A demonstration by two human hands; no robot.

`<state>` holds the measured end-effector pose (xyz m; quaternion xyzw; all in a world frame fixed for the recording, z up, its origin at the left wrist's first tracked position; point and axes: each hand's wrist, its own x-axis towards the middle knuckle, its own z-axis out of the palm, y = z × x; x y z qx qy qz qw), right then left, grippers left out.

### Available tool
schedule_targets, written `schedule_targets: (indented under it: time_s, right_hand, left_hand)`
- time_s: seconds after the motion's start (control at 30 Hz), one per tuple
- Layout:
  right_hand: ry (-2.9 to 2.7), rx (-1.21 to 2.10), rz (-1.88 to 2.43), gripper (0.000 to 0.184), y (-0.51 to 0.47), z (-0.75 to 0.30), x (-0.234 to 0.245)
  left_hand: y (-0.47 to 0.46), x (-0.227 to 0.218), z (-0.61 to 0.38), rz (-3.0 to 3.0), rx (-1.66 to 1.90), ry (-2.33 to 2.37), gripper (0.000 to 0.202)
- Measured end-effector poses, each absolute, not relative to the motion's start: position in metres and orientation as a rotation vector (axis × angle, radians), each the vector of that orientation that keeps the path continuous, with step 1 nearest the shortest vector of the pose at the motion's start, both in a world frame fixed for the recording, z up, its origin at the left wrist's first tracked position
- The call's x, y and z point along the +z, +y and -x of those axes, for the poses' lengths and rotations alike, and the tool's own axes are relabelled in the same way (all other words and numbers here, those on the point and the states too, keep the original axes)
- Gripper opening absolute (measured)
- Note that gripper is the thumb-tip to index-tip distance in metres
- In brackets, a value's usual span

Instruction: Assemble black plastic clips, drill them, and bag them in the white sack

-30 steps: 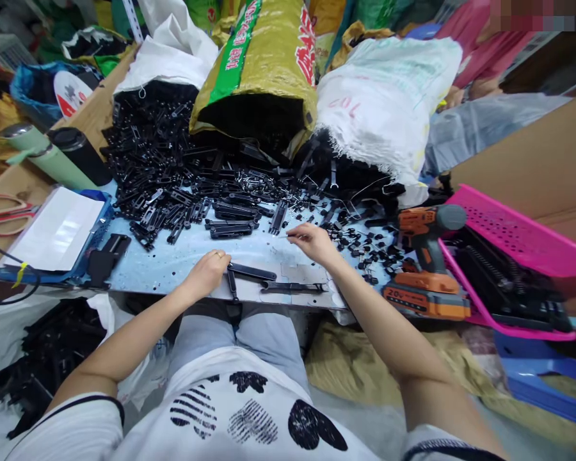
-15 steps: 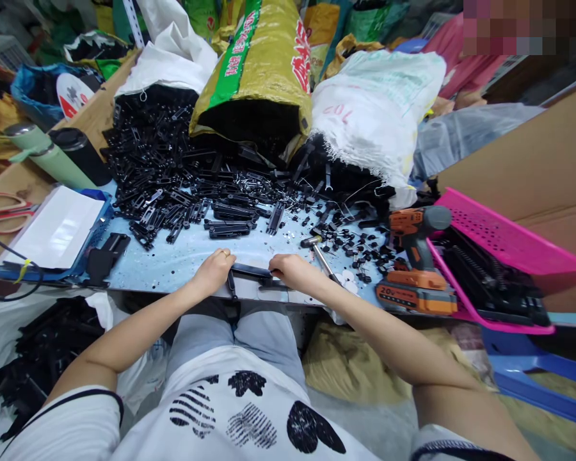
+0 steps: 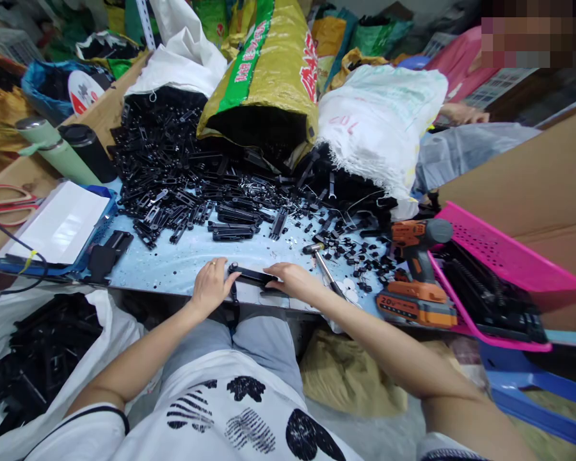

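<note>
My left hand (image 3: 210, 286) rests on the near edge of the light blue table (image 3: 182, 256), its fingers curled on the left end of a long black metal piece (image 3: 249, 276). My right hand (image 3: 292, 280) presses on the right end of the same piece, fingers closed over it. A small hammer (image 3: 322, 264) lies just right of my right hand. Behind my hands spreads a big heap of black metal parts (image 3: 173, 173).
An orange cordless drill (image 3: 415, 269) stands at the right beside a pink basket (image 3: 499, 269) of black parts. Sacks (image 3: 379, 121) lie open at the back. A blue tray with white sheet (image 3: 57, 224), red scissors (image 3: 4, 203) and bottles (image 3: 62, 153) sit left. A person's hand (image 3: 463, 114) shows far right.
My right hand came back from the loose small parts to the black piece at the table edge. My left hand stayed on its left end.
</note>
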<state>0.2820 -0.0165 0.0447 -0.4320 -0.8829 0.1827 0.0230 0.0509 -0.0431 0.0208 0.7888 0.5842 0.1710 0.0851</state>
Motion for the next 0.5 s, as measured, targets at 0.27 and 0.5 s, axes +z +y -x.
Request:
schedule_targets:
  time_s: [0.27,0.5]
  right_hand:
    - [-2.454,0.475,1.049,0.049,-0.033,-0.220,0.000]
    - [-2.386,0.480,1.112,0.046,-0.031,-0.226,-0.011]
  left_hand:
    - [-0.073,0.009,-0.085,-1.998,0.001,1.896,0.032]
    - [-0.068,-0.001,-0.092,-1.973,0.060,1.968,0.036]
